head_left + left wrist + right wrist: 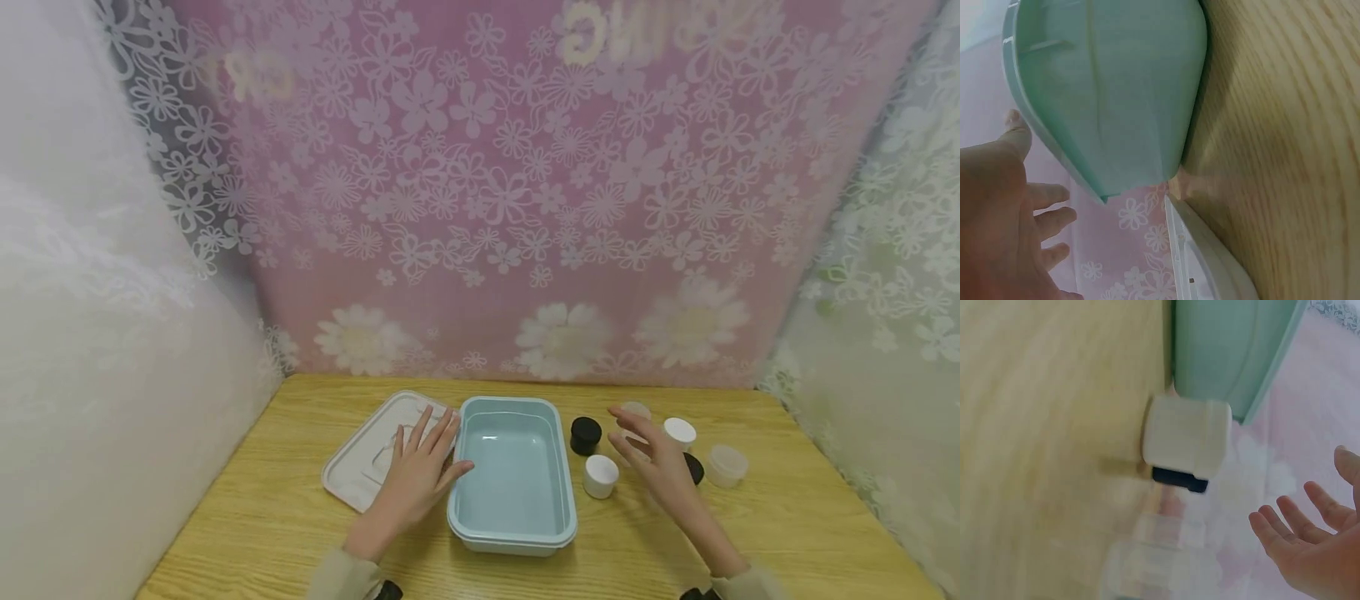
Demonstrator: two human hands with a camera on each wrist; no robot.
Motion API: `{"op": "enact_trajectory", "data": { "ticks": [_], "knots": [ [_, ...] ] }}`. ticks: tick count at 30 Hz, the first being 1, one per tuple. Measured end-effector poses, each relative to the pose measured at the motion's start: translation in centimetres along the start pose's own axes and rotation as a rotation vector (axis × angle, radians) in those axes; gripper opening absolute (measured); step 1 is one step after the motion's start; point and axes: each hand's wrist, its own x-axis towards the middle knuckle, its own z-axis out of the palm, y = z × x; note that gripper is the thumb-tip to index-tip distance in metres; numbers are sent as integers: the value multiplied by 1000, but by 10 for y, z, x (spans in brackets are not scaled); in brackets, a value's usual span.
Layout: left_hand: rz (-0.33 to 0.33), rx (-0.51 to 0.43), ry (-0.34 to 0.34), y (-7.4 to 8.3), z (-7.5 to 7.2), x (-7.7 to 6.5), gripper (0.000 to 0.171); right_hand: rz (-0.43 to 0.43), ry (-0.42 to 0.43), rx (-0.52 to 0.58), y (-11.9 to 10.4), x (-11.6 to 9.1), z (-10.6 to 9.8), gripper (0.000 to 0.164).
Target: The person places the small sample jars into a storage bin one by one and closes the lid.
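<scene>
1. Both hands are holding nothing: the left hand (420,471) is spreading its fingers and thumb wide, and the right hand (660,467) is reaching its fingers loosely forward in the air, thumb apart.
2. Left fingers are covering part of the white lid (357,464), which is lying tilted on the left of the bench (262,517); whether they are touching it cannot be told.
3. Beside the left thumb, the blue box (513,475) is standing upright; contact between thumb and rim is hard to make out, even in the left wrist view.
4. Right fingers are partly hiding the far frosted jar (637,409), and that hand is also screening the left part of the right-hand black jar (695,469).
5. In the right wrist view, the near white jar (1186,432) is blocking much of a black one behind it, clear containers are blurring toward the lower edge, and the box is running out at the top.
6. Between the two hands, the box is sitting right of the left one and left of the right one.
7. Just right of the box, the left black jar (586,436) is standing beyond that near white jar; the far white jar (679,432) and the right frosted jar (727,466) are standing to the right hand's right.
</scene>
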Motion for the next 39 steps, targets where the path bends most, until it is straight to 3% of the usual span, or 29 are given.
{"op": "enact_trajectory", "data": {
  "ticks": [7,12,26,32,39],
  "knots": [
    [-17,17,-73,3,8,-2,66,82,-59,64,5,-8,11,43],
    [-11,-5,-58,5,8,-2,64,144,-80,86,3,-11,15,45],
    [-18,-12,-57,6,8,-2,64,210,-166,84,7,-14,17,61],
    [-23,-17,-60,7,7,-2,64,238,-185,26,8,-13,17,57],
    [-20,-13,-70,5,8,-1,64,281,-152,9,-1,-9,12,54]
  ]
}}
